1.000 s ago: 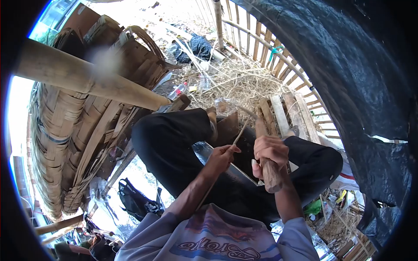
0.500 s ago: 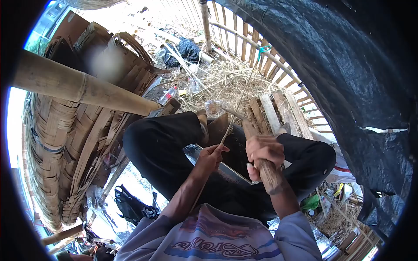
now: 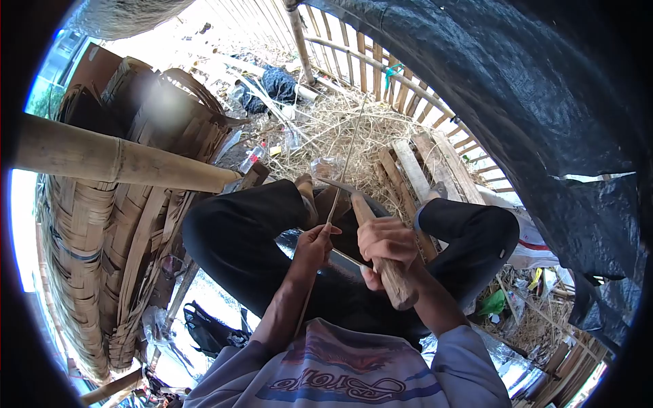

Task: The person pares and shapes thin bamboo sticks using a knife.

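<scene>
My left hand [image 3: 313, 247] pinches a long thin bamboo strip [image 3: 348, 158], which runs up and away from my fingers and back along my forearm. My right hand [image 3: 388, 243] is wrapped round the thick wooden handle of a knife [image 3: 397, 284], its butt end toward me. The thin dark blade [image 3: 338, 184] points left and crosses the strip beyond my left hand; whether it cuts in cannot be made out. Both hands are over my lap, between my bent knees in black trousers [image 3: 238, 231].
A thick bamboo pole [image 3: 129, 160] juts in from the left above rolled woven bamboo mats [image 3: 75, 251]. Wooden slats [image 3: 411, 170] and dry shavings [image 3: 367, 129] lie ahead. A bamboo fence [image 3: 367, 58] and dark plastic sheeting [image 3: 517, 88] border the right. A black bag [image 3: 207, 330] lies left.
My right hand and the knife have moved left and the handle has turned, showing more of its butt. The left hand keeps its pinch on the strip. The view has shifted slightly.
</scene>
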`<state>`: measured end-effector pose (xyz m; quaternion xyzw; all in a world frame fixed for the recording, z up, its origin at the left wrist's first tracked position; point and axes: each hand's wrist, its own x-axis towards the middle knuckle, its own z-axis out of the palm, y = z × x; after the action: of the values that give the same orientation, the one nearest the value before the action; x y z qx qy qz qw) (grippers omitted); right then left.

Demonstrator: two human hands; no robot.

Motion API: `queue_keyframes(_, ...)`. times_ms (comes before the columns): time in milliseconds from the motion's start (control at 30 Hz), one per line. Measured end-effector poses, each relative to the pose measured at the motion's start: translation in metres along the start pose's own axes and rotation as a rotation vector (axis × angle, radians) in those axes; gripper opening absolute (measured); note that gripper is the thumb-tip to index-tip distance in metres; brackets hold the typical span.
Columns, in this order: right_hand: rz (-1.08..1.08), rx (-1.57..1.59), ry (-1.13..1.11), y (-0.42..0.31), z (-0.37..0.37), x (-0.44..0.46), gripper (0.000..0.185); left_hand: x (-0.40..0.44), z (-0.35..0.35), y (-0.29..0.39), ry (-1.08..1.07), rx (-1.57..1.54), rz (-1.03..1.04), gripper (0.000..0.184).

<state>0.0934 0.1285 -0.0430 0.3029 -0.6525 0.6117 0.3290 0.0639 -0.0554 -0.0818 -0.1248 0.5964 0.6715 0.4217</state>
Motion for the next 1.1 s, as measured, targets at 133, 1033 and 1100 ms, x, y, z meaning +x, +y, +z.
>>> queue_keyframes(133, 0.093, -0.203, 0.032, 0.030, -0.015, -0.005, 0.022, -0.003, 0.012, 0.003, -0.007, 0.023, -0.064, 0.030)
queue_keyframes(1033, 0.383, 0.197, 1.055, 0.017, -0.062, -0.008, 0.011, -0.017, -0.043, 0.278, -0.039, 0.583, 0.602, 0.029)
queue_keyframes(1100, 0.355, 0.205, 1.032, 0.015, -0.063, -0.018, 0.011, -0.025, -0.043, 0.281, -0.193, 0.455, 0.534, 0.036)
